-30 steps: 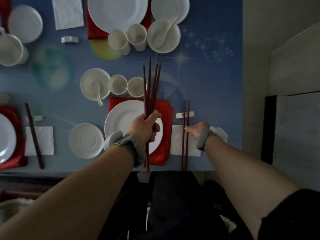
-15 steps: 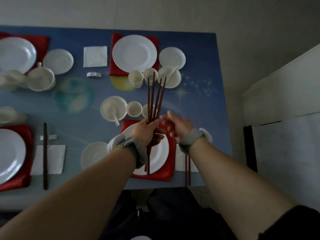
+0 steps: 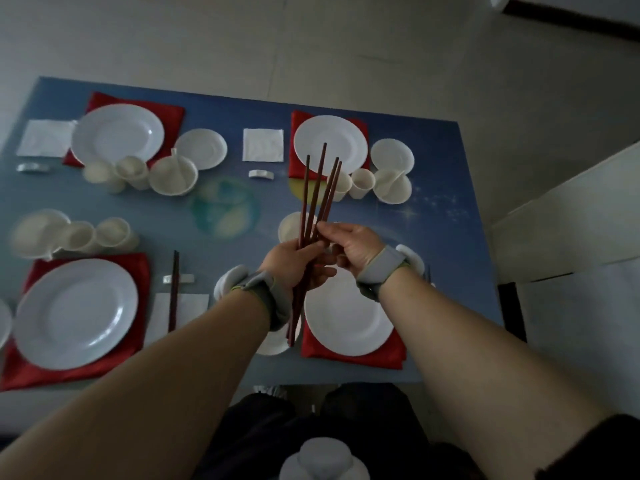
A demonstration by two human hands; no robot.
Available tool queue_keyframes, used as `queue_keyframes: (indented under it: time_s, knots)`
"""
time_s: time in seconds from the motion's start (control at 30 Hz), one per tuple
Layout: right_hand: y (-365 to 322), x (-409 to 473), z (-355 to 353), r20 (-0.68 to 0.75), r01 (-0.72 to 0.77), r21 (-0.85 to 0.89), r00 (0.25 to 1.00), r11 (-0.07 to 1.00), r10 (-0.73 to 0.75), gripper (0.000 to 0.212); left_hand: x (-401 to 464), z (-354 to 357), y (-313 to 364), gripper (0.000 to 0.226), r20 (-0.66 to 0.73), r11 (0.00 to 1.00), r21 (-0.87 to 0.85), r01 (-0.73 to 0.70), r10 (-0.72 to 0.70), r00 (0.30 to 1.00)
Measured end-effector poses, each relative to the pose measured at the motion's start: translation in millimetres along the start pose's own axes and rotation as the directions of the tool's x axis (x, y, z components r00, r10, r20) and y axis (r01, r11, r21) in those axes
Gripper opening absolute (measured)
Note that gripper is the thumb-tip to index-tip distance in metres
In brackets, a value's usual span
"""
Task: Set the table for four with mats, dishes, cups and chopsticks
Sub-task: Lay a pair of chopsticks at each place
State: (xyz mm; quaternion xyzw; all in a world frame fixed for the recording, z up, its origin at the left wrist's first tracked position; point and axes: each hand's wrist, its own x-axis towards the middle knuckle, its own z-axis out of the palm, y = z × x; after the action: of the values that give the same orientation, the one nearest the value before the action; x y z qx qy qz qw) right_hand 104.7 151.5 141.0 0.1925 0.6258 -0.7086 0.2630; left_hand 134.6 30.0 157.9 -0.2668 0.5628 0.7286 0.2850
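My left hand (image 3: 298, 265) grips a bundle of several dark red chopsticks (image 3: 317, 195) upright above the near right place setting. My right hand (image 3: 349, 249) pinches the bundle just above the left hand's grip. Below them a white plate (image 3: 346, 323) lies on a red mat (image 3: 353, 356). A laid pair of chopsticks (image 3: 427, 271) peeks out behind my right wrist. Another pair (image 3: 174, 292) rests on a rest and napkin by the near left plate (image 3: 74, 313). The far plates (image 3: 330, 140) (image 3: 117, 133) have chopstick rests (image 3: 261, 174) (image 3: 33, 167) with nothing on them.
The blue table (image 3: 446, 209) carries cups (image 3: 362, 183), bowls with spoons (image 3: 393, 190), saucers (image 3: 392, 156) and white napkins (image 3: 263, 144) at each place. Its right edge meets bare floor and a pale panel (image 3: 568, 220). My dark-clothed legs (image 3: 311, 431) are at the near edge.
My right hand left the laid pair at the right, rose to the bundle and now pinches it. The view tilted up, showing the whole table.
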Motion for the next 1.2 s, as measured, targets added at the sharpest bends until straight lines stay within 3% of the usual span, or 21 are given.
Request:
queue_keyframes:
  time_s: [0.37,0.63,0.77,0.9,1.07,1.2]
  knots:
    - [7.6,49.5,83.2,0.015,-0.063,-0.275,0.997,0.959,0.069,0.015,6.3,-81.1,4.8,0.012,-0.075,0.981,-0.192,0.036,-0.051,0.996]
    - [5.1,103.5,104.4,0.150,-0.194,-0.161,0.964,0.968,0.218,0.006,32.9,-103.0,19.8,0.013,-0.217,0.988,-0.138,0.072,-0.101,0.971]
    - [-8.0,139.5,106.2,0.085,-0.207,-0.107,0.973,0.972,0.217,0.014,66.6,-123.1,28.5,0.014,-0.441,0.991,0.100,0.085,-0.033,0.897]
    - [-19.1,160.8,104.5,-0.005,-0.075,-0.006,0.997,0.997,0.075,0.014,87.8,-147.6,36.6,0.014,-0.610,0.998,0.042,0.050,-0.014,0.792]
    - [-15.1,173.7,121.7,-0.040,0.126,-0.027,0.991,0.992,-0.127,0.022,114.1,-155.6,55.9,0.022,-0.396,0.985,-0.132,0.113,-0.157,0.905]
    - [-6.0,168.2,142.5,0.049,0.199,-0.115,0.980,0.973,-0.195,0.026,133.0,-159.7,77.5,0.036,-0.256,0.959,-0.215,0.183,-0.236,0.937]
